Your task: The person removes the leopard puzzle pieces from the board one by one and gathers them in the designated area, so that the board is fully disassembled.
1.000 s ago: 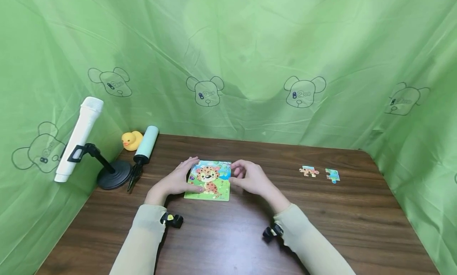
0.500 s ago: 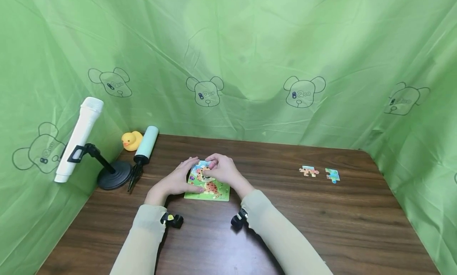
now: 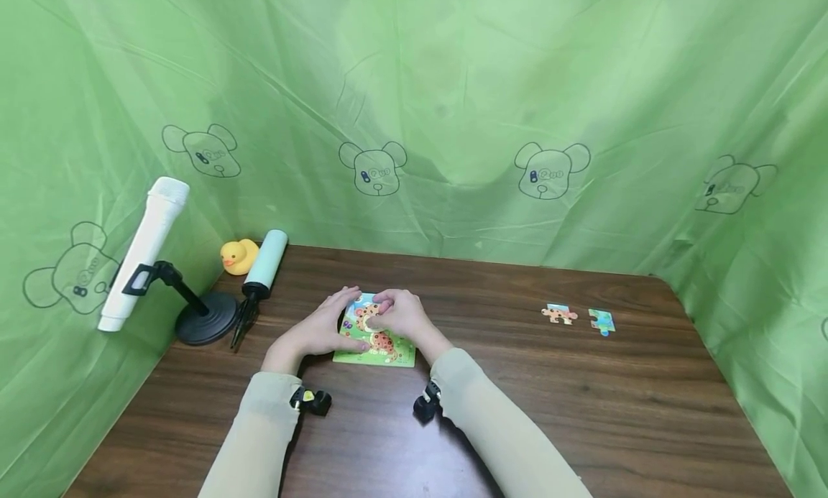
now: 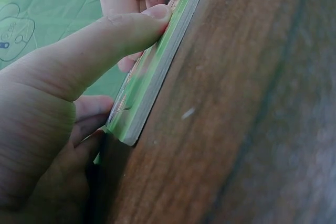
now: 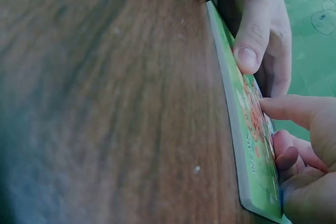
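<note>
A square jigsaw puzzle with a cartoon leopard lies flat on the table. My left hand rests along its left side. In the left wrist view, the left thumb presses on its face near the front edge, and the other fingers lie by the side. Over the upper right part of the puzzle is my right hand. Its thumb touches the picture in the right wrist view while the other fingers curl beside it. Whether a piece is between these fingertips is hidden.
Two loose jigsaw pieces, a leopard piece and a blue-green piece, lie to the right. At the left are a white microphone on a black stand, a yellow rubber duck and a pale blue cylinder with a black end.
My right hand has moved left from the puzzle's right edge onto its upper part, then shifted slightly down. The left hand has stayed in place.
</note>
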The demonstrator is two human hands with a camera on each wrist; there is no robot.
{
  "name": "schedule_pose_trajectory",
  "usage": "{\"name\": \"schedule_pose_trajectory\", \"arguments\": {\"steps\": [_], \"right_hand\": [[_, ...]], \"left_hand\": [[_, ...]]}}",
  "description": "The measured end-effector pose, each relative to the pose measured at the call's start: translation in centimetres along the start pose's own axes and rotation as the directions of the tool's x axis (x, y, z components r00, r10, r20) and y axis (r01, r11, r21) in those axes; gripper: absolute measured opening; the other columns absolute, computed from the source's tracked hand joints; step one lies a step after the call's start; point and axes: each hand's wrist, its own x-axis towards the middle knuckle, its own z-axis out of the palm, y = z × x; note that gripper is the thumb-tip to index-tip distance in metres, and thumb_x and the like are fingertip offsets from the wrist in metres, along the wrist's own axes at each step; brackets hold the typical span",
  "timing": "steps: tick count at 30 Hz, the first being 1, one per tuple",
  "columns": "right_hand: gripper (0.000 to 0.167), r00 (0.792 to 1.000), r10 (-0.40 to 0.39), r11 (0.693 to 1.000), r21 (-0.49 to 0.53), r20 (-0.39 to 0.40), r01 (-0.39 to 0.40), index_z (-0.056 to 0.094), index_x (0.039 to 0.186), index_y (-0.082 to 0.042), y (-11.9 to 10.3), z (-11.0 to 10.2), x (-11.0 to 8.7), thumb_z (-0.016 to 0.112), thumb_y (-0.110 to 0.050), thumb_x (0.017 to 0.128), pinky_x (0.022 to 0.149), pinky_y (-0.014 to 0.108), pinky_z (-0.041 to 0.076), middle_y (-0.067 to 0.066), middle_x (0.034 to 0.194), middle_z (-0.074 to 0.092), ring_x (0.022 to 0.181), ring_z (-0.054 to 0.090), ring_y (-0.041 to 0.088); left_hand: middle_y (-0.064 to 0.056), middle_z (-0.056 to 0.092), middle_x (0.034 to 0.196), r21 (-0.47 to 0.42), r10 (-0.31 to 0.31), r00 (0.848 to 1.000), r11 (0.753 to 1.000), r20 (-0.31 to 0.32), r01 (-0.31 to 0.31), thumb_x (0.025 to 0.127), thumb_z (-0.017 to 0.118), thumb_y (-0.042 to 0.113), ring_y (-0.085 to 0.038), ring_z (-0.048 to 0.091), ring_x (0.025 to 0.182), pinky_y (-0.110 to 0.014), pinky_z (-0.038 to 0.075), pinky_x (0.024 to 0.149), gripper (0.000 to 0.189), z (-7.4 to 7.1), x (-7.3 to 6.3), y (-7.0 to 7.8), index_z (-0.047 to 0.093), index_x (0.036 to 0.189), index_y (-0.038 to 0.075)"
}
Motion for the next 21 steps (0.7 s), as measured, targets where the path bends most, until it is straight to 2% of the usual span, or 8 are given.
{"name": "schedule_pose_trajectory", "arguments": {"steps": [9,14,21], "right_hand": [[0.057,0.999,0.012,0.993,0.118,0.046,-0.017,0.073,0.136,-0.001,0.12,0.17,-0.09,0.093,-0.007,0.082,0.071,0.022,0.053,0.006,0.102,0.071,0.082,0.063,0.010],[0.056,1.000,0.003,0.983,0.183,0.016,-0.005,0.072,0.134,-0.002,0.09,0.39,-0.23,0.093,-0.005,0.082,0.075,0.023,0.053,0.008,0.105,0.069,0.085,0.061,0.012],[0.046,0.998,0.001,0.994,0.106,-0.058,0.005,0.073,0.130,-0.010,0.11,0.93,-0.18,0.092,-0.019,0.088,0.083,0.031,0.055,0.003,0.115,0.076,0.094,0.065,0.014]], "left_hand": [[-0.018,0.021,0.181,0.001,-0.006,1.000,1.000,0.000,0.006,0.081,0.094,0.059,-0.049,0.011,0.166,-0.074,0.017,0.128,0.123,-0.18,-0.14,0.01,0.031,0.172,0.007],[-0.019,0.021,0.180,-0.007,-0.006,1.000,1.000,0.000,0.006,0.081,0.094,0.057,-0.051,0.012,0.165,-0.075,0.017,0.127,0.121,-0.19,-0.22,0.09,0.031,0.171,0.006],[-0.020,0.022,0.180,-0.012,-0.008,1.000,1.000,0.005,0.008,0.081,0.095,0.055,-0.049,0.012,0.165,-0.072,0.016,0.129,0.121,-0.30,-0.16,0.44,0.031,0.171,0.005]]}}
